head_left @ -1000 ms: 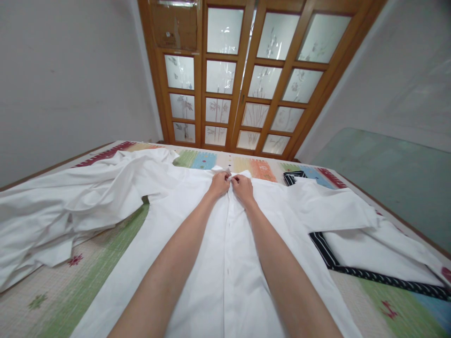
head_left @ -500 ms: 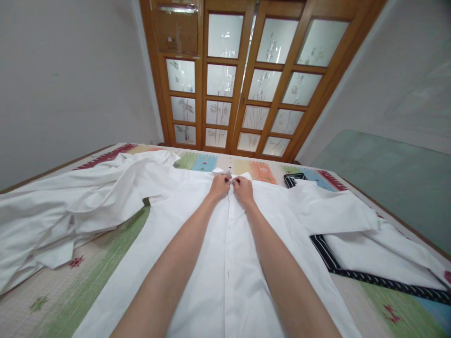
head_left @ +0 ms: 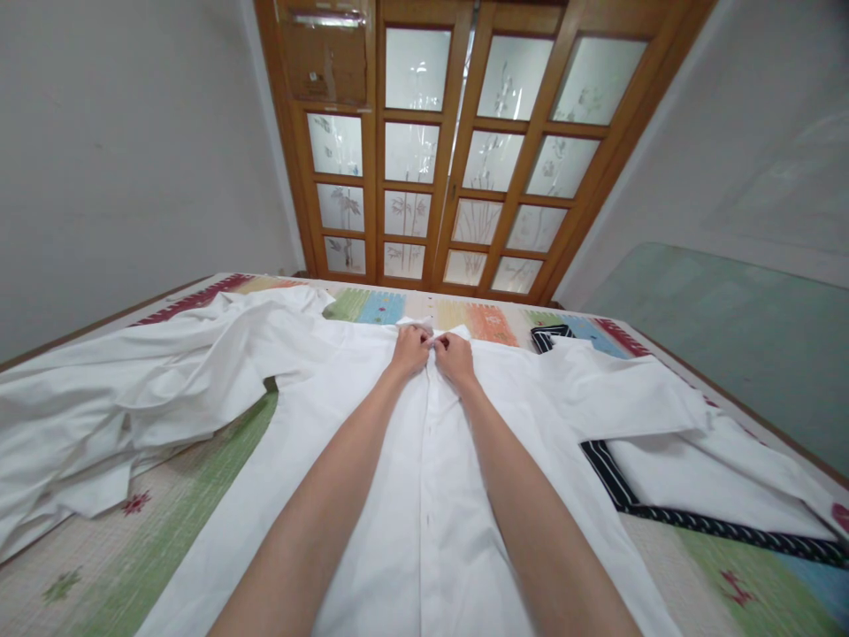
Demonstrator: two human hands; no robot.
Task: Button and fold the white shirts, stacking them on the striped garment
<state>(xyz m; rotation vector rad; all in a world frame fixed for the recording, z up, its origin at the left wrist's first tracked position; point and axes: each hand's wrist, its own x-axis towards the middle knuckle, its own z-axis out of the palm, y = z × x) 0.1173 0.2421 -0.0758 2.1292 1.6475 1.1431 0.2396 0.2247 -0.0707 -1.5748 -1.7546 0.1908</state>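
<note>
A white button-up shirt lies spread out, its collar at the far end and its buttoned front running down the middle. At the collar my left hand pinches the left side of the front edge. Close against it, my right hand pinches the other side, so the fingertips of both hands almost meet. Whatever small button sits between the fingers is too hidden to make out. Both forearms reach over the body of the shirt.
Crumpled white cloth lies at the left. On the right, white cloth with a black striped border sits by the shirt's sleeve. A patterned bedspread lies underneath. Beyond stand wooden doors with glass panes.
Both hands stay at the collar, with only slight movement of the fingers. The whole view has shifted a little; the shirt lies as before.
</note>
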